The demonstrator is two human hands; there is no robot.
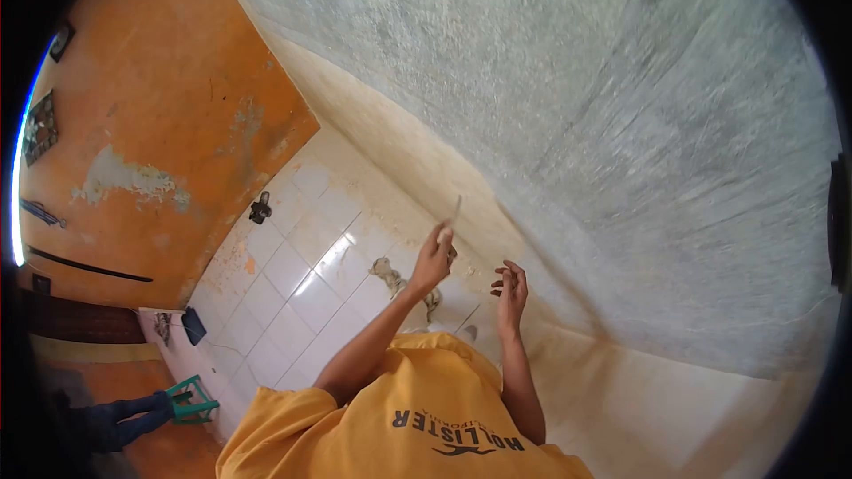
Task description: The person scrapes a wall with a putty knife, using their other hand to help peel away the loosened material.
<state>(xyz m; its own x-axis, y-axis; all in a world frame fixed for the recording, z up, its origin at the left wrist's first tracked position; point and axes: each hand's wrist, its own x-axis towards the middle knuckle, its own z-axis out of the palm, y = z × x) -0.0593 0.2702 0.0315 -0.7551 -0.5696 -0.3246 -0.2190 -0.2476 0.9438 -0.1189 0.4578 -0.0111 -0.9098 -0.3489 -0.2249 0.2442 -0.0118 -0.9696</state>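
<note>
My left hand [434,261] is closed on a thin, flat grey scraper blade [458,210], which sticks up past the fingers in front of the wall's lower part. To its right, my right hand [510,291] is raised with fingers bent and apart, and nothing shows in it. Both hands are close to the wall [603,106], which has bare, streaked grey plaster above and a cream coat [417,137] lower down. A crumpled, dirty cloth [388,275] lies on the floor beyond my left forearm.
White tiles [293,279] carry scattered paint flakes along the walls. An orange wall [177,80] with peeling patches stands at left. A small black object [260,208] lies near it. Farther off are a dark dustpan [193,326], a green stool [193,401] and a person's jeans-clad legs [133,417].
</note>
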